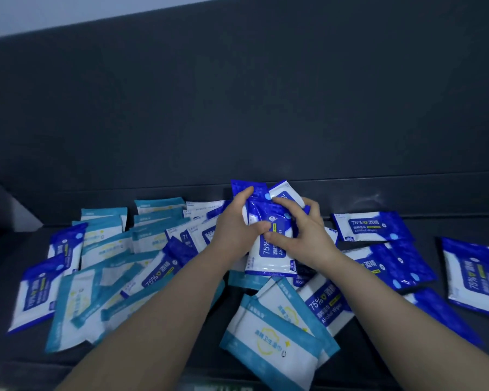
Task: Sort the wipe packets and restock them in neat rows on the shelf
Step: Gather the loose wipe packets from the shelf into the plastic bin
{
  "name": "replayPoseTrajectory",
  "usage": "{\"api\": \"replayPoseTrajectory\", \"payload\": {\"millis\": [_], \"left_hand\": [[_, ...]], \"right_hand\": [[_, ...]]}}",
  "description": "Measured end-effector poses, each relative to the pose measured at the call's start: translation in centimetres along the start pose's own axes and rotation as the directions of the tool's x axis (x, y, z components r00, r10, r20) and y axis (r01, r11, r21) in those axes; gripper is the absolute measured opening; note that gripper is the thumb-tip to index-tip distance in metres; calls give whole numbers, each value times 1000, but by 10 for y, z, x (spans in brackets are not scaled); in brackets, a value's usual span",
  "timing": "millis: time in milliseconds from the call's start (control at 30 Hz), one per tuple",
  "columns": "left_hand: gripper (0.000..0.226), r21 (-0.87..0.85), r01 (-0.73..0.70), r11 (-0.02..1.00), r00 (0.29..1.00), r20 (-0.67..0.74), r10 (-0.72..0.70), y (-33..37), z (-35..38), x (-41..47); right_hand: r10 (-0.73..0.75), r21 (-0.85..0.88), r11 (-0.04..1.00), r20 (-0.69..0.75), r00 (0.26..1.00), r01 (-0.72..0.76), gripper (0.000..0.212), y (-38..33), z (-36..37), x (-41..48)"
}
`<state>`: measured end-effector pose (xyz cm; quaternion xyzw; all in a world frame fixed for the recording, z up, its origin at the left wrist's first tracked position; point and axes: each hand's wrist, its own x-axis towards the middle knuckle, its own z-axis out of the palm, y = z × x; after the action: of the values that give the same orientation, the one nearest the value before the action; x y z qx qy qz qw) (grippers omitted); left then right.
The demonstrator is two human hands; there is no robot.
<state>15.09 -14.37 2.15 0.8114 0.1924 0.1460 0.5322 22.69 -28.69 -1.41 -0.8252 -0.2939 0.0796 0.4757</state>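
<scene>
Near the back wall [237, 108], mid-pile: left hand [235, 224] and right hand [305, 232] both curl round one dark-blue alcohol wipe packet [266, 258], flanking its long edges. Its long axis points at the wall. Light-blue packets [268, 337] lie loose, farther from the wall.

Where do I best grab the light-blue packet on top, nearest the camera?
Pinch the light-blue packet across its narrow width, coming down from above. It lies flat, topmost and skewed, with nothing covering it and both long edges exposed.
</scene>
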Motion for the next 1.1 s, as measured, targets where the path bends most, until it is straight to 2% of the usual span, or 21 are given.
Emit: {"api": "replayPoseTrajectory", "payload": {"millis": [200,400,633,767,867,1000,1100], "left_hand": [[76,-75,-87,993,996,-1,88,19,-24,7],[78,-141,-220,965,973,38,227,58,-52,20],[82,-228,-290,929,916,216,339,84,-38,14],[81,-300,-286,910,839,380,389,94,0,-3],[81,-330,-309,892,756,484,441,105,37,-28],[81,-370,-333,868,633,594,496,126,92,-76],[83,-419,-319,850,503,685,527,143,138,-122]], "right_hand": [[-45,77,996,-105,993,53,68,-31,1,4],[-108,12,993,-261,959,115,66,-80,-20,7],[-49,-59,998,-452,890,25,66,-97,-40,-32],[24,-92,991,-579,815,-95,67,-88,-57,-79],[85,-87,977,-670,737,-193,67,-78,-73,-124],[151,-63,946,-783,603,-319,68,-66,-100,-193],[202,-12,914,-854,480,-406,68,-61,-121,-257]]}}
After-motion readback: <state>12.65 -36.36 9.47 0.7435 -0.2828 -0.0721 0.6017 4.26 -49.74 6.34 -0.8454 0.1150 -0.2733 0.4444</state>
